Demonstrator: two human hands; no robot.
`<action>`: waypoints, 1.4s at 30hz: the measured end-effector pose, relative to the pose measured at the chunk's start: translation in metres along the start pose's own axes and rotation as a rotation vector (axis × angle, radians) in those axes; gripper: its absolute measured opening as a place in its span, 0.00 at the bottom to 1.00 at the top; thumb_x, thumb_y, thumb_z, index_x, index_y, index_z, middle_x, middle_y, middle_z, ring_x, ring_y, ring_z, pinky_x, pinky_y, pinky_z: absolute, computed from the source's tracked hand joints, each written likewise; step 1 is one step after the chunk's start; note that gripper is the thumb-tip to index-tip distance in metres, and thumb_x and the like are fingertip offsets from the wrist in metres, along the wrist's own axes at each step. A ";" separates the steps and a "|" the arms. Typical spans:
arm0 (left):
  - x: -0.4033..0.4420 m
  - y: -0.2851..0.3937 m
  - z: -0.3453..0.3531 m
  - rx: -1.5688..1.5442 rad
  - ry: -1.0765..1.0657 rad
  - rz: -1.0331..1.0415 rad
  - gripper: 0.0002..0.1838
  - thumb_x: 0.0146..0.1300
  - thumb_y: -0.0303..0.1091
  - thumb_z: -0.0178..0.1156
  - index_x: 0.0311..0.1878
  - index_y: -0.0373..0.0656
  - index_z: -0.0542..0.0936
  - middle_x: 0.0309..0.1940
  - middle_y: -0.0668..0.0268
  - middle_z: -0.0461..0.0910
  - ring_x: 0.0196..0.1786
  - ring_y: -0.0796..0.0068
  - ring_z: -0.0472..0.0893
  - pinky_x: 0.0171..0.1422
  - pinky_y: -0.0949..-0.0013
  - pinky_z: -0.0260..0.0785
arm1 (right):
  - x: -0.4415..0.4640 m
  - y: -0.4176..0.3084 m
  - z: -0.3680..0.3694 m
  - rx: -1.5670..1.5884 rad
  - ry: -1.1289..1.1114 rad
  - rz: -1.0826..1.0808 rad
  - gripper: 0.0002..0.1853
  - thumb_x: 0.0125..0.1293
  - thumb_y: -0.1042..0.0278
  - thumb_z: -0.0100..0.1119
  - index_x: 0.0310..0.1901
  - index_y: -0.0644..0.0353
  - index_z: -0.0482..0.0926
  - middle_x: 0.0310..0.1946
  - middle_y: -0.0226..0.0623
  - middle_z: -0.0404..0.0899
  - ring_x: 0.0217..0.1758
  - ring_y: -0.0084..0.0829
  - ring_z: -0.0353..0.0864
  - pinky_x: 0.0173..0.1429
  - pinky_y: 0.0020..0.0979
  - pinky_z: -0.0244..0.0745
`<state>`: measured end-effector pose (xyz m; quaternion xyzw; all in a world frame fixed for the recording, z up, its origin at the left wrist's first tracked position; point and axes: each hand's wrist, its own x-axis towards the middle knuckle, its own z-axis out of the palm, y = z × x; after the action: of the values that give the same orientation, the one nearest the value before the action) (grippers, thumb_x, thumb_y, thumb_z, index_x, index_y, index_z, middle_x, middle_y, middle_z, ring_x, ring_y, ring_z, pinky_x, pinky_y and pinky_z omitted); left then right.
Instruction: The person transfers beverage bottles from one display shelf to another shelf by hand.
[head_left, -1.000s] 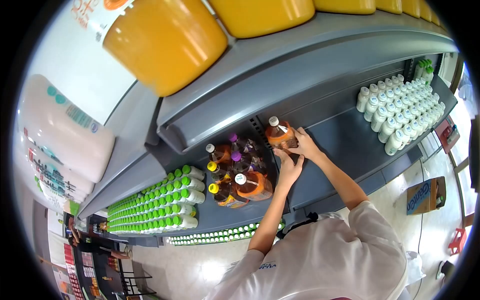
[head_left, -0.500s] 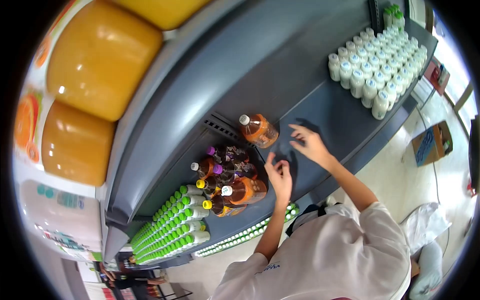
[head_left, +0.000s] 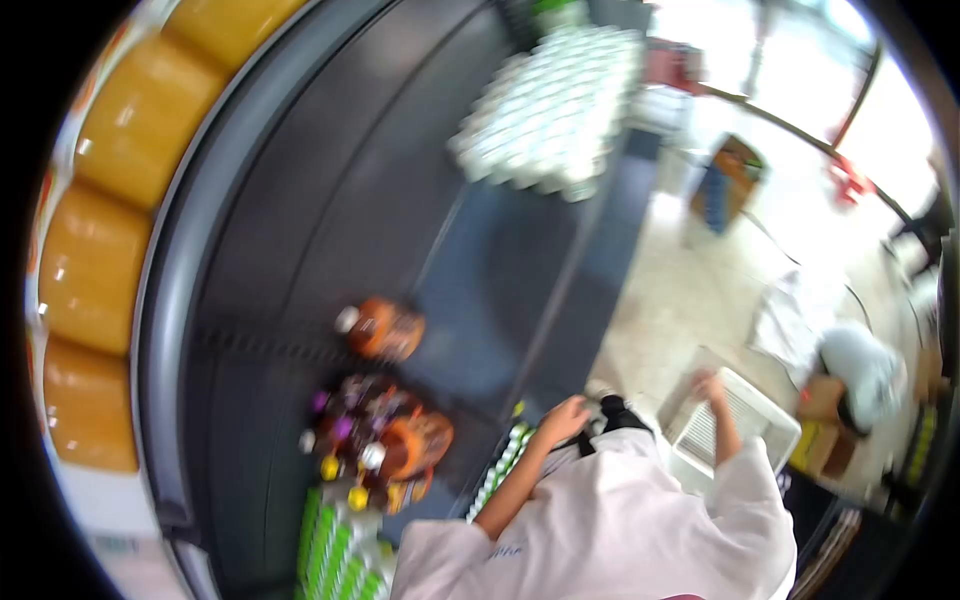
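"While at work between the grey shelf and the white crate, how best to manage?"

"Begin with the shelf: keep both elbows well outside its front edge. Next, face the crate, set on the floor off that edge, and look squarely at its rim before trusting any grip. Swing nothing near the clustered bottles, toward the shelf's near end, nor near the lone orange bottle, close to the back edge and apparently upright."

"And the hands?"

"Left hand just off the shelf's front edge, with fingers loosely bent and nothing visible in them. Right hand at the crate's far corner; spread or pinching, impossible to tell, likewise touching or just above."

"Hidden, or hard to make out?"

"White bottles by the shelf's far end: smeared together, beyond counting. Crate: partly behind the right sleeve, with contents too blurred to judge. Green-capped rows at the shelf's near end: cut off by the bottom of the view. Labels: unreadable."
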<state>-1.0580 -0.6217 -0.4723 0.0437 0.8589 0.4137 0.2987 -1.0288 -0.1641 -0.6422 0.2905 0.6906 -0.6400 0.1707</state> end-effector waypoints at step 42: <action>-0.305 -0.029 0.493 0.793 -1.347 0.797 0.20 0.72 0.43 0.56 0.56 0.37 0.81 0.43 0.57 0.88 0.43 0.66 0.85 0.54 0.62 0.77 | -0.842 0.498 0.461 1.482 1.807 0.589 0.13 0.70 0.59 0.57 0.47 0.60 0.77 0.31 0.39 0.82 0.24 0.32 0.82 0.24 0.35 0.77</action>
<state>-0.5324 -0.4014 -0.5846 0.6760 0.5014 0.0447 0.5382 -0.1315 -0.7655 -0.5779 0.8076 -0.0673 -0.3832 -0.4431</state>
